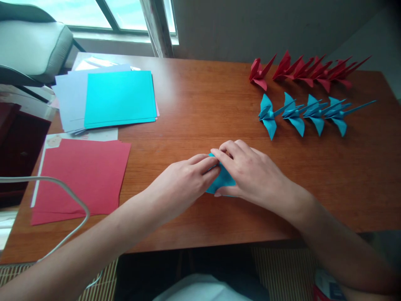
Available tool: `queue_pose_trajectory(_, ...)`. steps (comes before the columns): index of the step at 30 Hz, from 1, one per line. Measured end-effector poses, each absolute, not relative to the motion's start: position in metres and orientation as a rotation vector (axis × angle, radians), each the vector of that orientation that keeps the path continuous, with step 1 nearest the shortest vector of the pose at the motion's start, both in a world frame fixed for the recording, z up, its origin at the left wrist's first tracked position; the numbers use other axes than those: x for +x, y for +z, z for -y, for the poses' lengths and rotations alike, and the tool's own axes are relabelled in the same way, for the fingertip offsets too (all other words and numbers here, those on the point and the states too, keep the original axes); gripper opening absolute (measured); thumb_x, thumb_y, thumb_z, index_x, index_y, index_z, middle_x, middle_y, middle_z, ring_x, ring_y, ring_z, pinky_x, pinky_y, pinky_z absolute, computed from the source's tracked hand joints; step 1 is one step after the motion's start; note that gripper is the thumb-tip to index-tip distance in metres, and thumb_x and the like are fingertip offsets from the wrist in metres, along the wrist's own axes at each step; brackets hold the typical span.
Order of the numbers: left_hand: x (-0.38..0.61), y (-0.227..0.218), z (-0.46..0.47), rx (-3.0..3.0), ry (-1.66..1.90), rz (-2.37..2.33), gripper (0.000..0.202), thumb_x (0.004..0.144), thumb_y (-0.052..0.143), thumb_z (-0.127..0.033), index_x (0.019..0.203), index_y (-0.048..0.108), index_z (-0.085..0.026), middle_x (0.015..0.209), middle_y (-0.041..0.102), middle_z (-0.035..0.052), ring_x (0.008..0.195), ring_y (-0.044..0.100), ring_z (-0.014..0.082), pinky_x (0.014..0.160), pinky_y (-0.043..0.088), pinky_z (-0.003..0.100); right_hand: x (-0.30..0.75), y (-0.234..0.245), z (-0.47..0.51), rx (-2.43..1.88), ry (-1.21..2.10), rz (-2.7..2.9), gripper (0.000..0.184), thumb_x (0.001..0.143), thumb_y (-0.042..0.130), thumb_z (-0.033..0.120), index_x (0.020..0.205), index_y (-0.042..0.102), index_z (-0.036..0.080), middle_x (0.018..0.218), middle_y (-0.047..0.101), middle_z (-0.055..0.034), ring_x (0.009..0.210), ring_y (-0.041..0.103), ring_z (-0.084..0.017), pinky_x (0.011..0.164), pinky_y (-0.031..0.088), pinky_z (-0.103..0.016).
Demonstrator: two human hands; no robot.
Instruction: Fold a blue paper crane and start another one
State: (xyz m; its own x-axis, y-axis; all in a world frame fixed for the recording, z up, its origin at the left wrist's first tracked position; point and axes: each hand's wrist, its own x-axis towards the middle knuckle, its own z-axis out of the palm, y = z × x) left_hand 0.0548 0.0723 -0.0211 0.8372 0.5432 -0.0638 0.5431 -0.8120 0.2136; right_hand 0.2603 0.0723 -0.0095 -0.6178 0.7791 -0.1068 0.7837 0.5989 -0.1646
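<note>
A small folded piece of blue paper (pixel 224 179) lies on the table near its front edge, partly hidden under both hands. My left hand (pixel 197 173) grips its left and upper part, fingers bent together over the far corner. My right hand (pixel 249 167) spans the paper from the right, thumb at the near edge and fingers at the far corner, close to the left fingertips. Beyond the hands stands a row of blue paper cranes (pixel 294 115), and behind it a row of red paper cranes (pixel 313 73).
Blue sheets (pixel 120 98) lie on pale sheets (pixel 70 100) at the back left. Nearer is a stack of red sheets (pixel 83 175). A white cable (pixel 73 196) crosses the left of the wooden table (pixel 194 113). A chair (pixel 34 46) stands beyond by the window.
</note>
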Motion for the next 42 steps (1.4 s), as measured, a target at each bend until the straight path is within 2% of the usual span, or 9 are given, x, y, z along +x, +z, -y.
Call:
queue_pose_trajectory(6,0.054,-0.021,-0.074,2.829,-0.024,-0.82,0.032,0.093,0.051,-0.012,0.123,0.062,-0.013,0.134,0.063,0.0119,0.127,0.057,0.0267,0.105,0.054,0.04,0.286,-0.002,-0.073,1.28,-0.254,-2.695,0.092,0.063,0.09,0.05,0.14,0.051,0.019,0.107,0.064,-0.0101,0.097,0.059,-0.03,0.078,0.051,-0.039)
queue_pose_trajectory(17,0.054,-0.023,-0.074,2.869,-0.013,-0.805,0.031,0.091,0.053,-0.011,0.12,0.065,-0.014,0.134,0.063,0.0097,0.125,0.058,0.0275,0.102,0.055,0.039,0.331,0.002,-0.054,1.31,-0.278,-2.63,0.094,0.07,0.087,0.044,0.149,0.043,0.016,0.115,0.064,-0.0137,0.1,0.061,-0.032,0.084,0.053,-0.044)
queue_pose_trajectory(19,0.054,-0.023,-0.075,2.856,-0.016,-0.827,0.031,0.091,0.054,-0.011,0.121,0.065,-0.014,0.135,0.062,0.0095,0.124,0.058,0.0275,0.1,0.056,0.039,0.333,0.004,-0.054,1.288,-0.35,-2.681,0.088,0.075,0.084,0.04,0.149,0.042,0.019,0.117,0.064,-0.0124,0.102,0.061,-0.031,0.086,0.053,-0.043)
queue_pose_trajectory(22,0.054,-0.024,-0.075,2.845,-0.016,-0.834,0.031,0.091,0.054,-0.011,0.12,0.064,-0.014,0.134,0.062,0.0099,0.122,0.059,0.028,0.098,0.057,0.04,0.325,0.003,-0.052,1.328,-0.459,-2.839,0.054,0.093,0.066,0.034,0.142,0.049,0.019,0.118,0.065,-0.01,0.106,0.061,-0.026,0.088,0.051,-0.037)
queue_pose_trajectory(24,0.056,-0.023,-0.073,2.839,-0.016,-0.834,0.03,0.091,0.053,-0.011,0.119,0.064,-0.014,0.132,0.062,0.0102,0.124,0.058,0.0285,0.099,0.056,0.04,0.311,-0.002,-0.046,1.455,-0.404,-2.924,0.026,0.099,0.054,0.026,0.123,0.061,0.017,0.107,0.067,-0.0089,0.1,0.062,-0.023,0.087,0.049,-0.036)
queue_pose_trajectory(25,0.058,-0.023,-0.071,2.833,-0.015,-0.845,0.029,0.092,0.052,-0.011,0.118,0.064,-0.014,0.131,0.063,0.0102,0.124,0.057,0.0286,0.1,0.056,0.04,0.302,-0.006,-0.041,1.461,-0.366,-2.925,0.02,0.1,0.052,0.023,0.115,0.064,0.017,0.101,0.068,-0.0079,0.094,0.062,-0.023,0.083,0.049,-0.036)
queue_pose_trajectory(30,0.073,-0.019,-0.053,2.783,0.009,-1.015,0.027,0.094,0.052,-0.019,0.117,0.064,-0.013,0.127,0.064,0.0137,0.12,0.059,0.0301,0.094,0.057,0.041,0.269,-0.031,-0.014,1.614,-0.184,-2.912,0.013,0.096,0.054,0.015,0.092,0.066,0.017,0.083,0.063,-0.0055,0.077,0.056,-0.022,0.068,0.044,-0.036)
queue_pose_trajectory(36,0.084,-0.021,-0.034,2.852,0.074,-1.138,0.032,0.095,0.046,-0.017,0.122,0.062,-0.009,0.132,0.061,0.0184,0.12,0.06,0.0331,0.092,0.057,0.043,0.265,-0.047,-0.004,1.701,-0.065,-2.934,0.014,0.096,0.055,0.018,0.107,0.062,0.014,0.089,0.064,-0.0084,0.08,0.054,-0.023,0.069,0.044,-0.037)
queue_pose_trajectory(42,0.057,-0.023,-0.046,2.926,0.077,-0.93,0.037,0.1,0.039,-0.014,0.131,0.058,-0.008,0.137,0.06,0.0171,0.129,0.057,0.0297,0.104,0.052,0.04,0.266,-0.048,-0.003,1.692,-0.119,-2.877,0.018,0.098,0.05,0.022,0.114,0.058,0.015,0.098,0.065,-0.0112,0.087,0.056,-0.026,0.072,0.046,-0.038)
